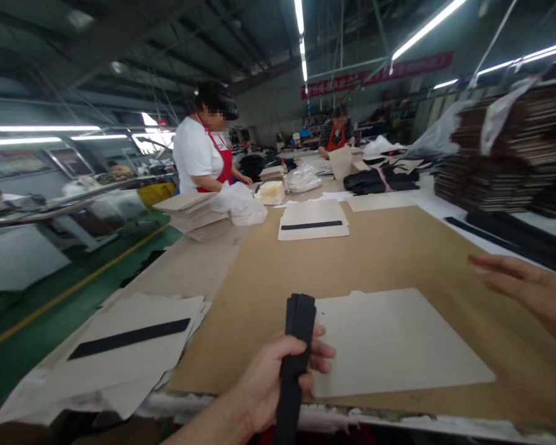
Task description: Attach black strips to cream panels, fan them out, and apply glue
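Observation:
My left hand [269, 377] is wrapped around a bundle of black strips [296, 352], held upright at the near edge of the table. Just right of it a blank beige card sheet [393, 340] lies flat on the brown board [375, 259] that covers the table. My right hand [528, 290] hovers above the board at the right edge of view, fingers stretched out and blurred, holding nothing.
A stack of beige sheets topped by one with a black strip [130, 340] lies at near left. Another stack with a strip [312, 221] sits mid-table. Dark piles [505, 154] and black strips [523, 241] line the right. Two people in red aprons [204, 154] work further along.

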### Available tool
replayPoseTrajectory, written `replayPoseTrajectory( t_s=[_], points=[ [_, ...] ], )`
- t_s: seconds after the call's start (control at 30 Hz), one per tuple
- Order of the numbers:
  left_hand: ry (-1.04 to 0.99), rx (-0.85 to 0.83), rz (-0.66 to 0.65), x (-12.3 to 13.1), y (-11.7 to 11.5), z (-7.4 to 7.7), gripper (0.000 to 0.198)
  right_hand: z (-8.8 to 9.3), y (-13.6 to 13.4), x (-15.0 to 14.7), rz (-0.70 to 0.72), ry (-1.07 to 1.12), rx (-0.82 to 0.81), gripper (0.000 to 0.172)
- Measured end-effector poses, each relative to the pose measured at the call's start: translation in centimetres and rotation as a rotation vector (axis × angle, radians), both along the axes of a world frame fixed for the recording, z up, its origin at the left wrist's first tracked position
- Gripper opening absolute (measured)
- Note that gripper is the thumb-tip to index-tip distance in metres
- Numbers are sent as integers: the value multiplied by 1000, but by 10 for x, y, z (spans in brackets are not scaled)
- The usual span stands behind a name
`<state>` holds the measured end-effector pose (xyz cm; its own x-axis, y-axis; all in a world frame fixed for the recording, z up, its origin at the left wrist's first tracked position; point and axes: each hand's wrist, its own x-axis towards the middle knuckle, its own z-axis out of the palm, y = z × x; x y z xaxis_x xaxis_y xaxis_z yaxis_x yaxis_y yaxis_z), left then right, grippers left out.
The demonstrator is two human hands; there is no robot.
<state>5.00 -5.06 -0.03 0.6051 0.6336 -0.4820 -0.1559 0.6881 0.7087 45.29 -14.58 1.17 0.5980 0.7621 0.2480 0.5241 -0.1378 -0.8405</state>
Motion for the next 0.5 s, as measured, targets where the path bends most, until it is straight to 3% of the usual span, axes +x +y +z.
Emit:
replayPoseTrajectory(
  t_s=[0.1, 0.23, 0.37, 0.5],
  points=[
    [-36, 19, -72, 10, 1, 1, 36, -11, 4, -68, 203, 34, -215, 42],
    [-102, 32, -180, 19, -5, 0, 37, -11, 8, -143, 481, 114, -230, 49],
    [-84, 42, -197, 26, -8, -1, 49, -7, 12, -177, 605, 128, -233, 42],
    [-28, 53, -156, 33, -8, -4, 58, -4, 10, -188, 617, 32, -215, 42]
  ],
)
